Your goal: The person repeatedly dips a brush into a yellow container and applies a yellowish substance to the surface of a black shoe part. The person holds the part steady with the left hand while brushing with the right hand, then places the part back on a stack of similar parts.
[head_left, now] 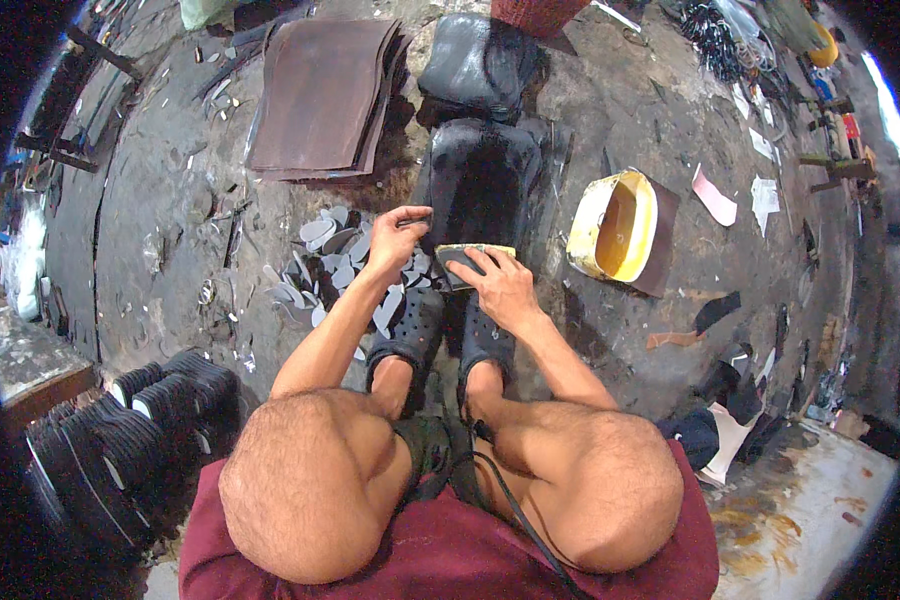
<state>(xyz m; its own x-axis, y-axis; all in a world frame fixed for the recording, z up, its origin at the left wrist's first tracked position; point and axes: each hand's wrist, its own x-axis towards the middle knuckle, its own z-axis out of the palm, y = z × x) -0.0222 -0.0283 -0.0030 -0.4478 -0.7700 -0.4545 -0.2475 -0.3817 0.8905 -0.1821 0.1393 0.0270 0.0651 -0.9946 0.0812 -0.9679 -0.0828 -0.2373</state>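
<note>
In front of my feet stands a black, shiny, padded-looking block [485, 175]. My right hand [505, 290] lies over a small dark-topped slab with a yellow edge [500, 250] at that block's near end, gripping it with the fingers on top. Just left of the block, my left hand [398, 243] is raised with its fingers pinched on a small dark piece [417, 219], whose kind is too small to make out. Below and beside my left hand spreads a loose heap of grey, rounded flat cutouts [320, 235].
A cut-open yellow container [585, 232] with amber liquid stands to the right. Brown sheets [320, 95] lie stacked at far left, near a second black block [478, 65]. Rows of black soles [100, 440] fill the lower left. Scraps, including a pink one [713, 195], litter the floor.
</note>
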